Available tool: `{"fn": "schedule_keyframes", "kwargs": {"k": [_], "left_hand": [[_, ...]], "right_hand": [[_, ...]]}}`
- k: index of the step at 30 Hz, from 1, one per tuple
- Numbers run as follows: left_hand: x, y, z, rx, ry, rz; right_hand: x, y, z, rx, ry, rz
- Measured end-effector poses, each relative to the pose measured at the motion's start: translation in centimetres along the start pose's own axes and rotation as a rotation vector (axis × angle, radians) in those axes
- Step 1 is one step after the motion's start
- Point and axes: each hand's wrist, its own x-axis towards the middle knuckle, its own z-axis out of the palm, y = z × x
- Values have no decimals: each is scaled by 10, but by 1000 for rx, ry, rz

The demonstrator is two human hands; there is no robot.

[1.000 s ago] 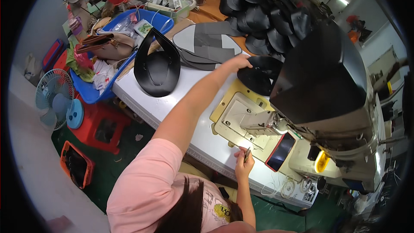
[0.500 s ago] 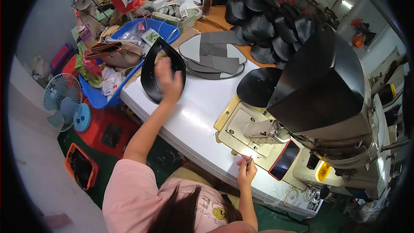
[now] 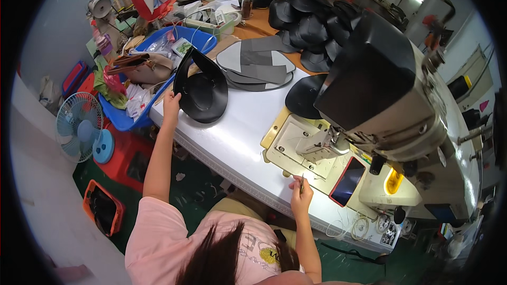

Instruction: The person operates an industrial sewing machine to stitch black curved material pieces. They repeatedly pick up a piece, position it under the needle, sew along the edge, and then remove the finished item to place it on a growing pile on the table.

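Observation:
My left hand [image 3: 171, 106] grips the left edge of a black, curved leather-like shell [image 3: 211, 106] with a raised pointed rim, which stands on the white tabletop. The fingers curl round its rim. At the front edge of the sewing machine bed, my right hand [image 3: 302, 195] is closed on a small, slim pointed metal tool [image 3: 302, 183]; its exact kind is too small to make out. A sewing machine [image 3: 325, 145] stands just beyond that hand. Beside the machine lies a flat black rounded piece [image 3: 305, 96]. Grey and white flat panels [image 3: 256, 63] are stacked behind the shell.
Black shaped pieces [image 3: 311, 26] are heaped at the back. A blue basin [image 3: 119, 119] with a brown handbag [image 3: 145, 68] and bags sits left of the table. A phone [image 3: 347, 181] rests by the machine. A fan [image 3: 80, 126] and red stool [image 3: 124, 155] stand at the left.
My left hand has moved from over the shell's middle to its left edge and taken hold there. The shell has turned and tilted a little. My right hand keeps its tool.

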Motion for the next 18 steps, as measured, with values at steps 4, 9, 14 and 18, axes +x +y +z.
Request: {"fn": "schedule_keyframes", "kwargs": {"k": [4, 9, 14, 18], "left_hand": [[-16, 28, -12, 96, -46, 168], [-110, 99, -3, 132, -288, 174], [-202, 93, 41, 130, -473, 93], [-245, 87, 55, 45, -765, -170]], "right_hand": [[0, -3, -3, 69, -52, 5], [3, -55, -12, -34, -16, -195], [5, -103, -12, -88, 54, -337], [13, -85, -10, -241, 228, -402]]}}
